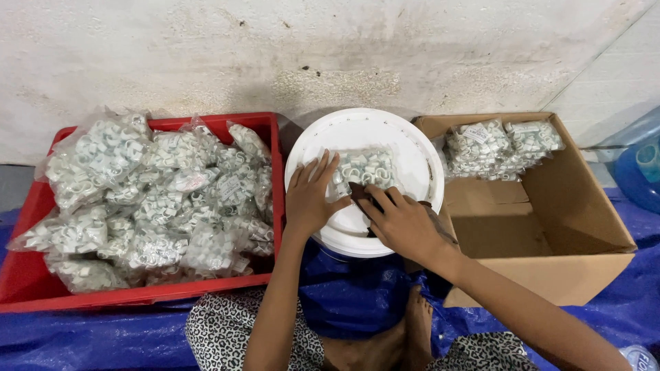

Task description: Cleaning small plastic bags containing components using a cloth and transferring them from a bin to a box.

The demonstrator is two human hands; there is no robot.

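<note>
Both hands, L (311,199) & R (402,221), press flat, unclenched, on clip bag (364,168) atop white bucket lid (412,148), steadying it betw. red crate (271,137) & box (584,220).

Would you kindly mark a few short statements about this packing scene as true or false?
1. Both hands rest on a clear bag of white clips lying on the white bucket lid. True.
2. The red crate is empty. False: it is piled with filled bags.
3. The cardboard box holds a few bags at its far end. True.
4. The left hand holds a bottle. False: it lies flat on the bag; the right hand also touches it.
</note>
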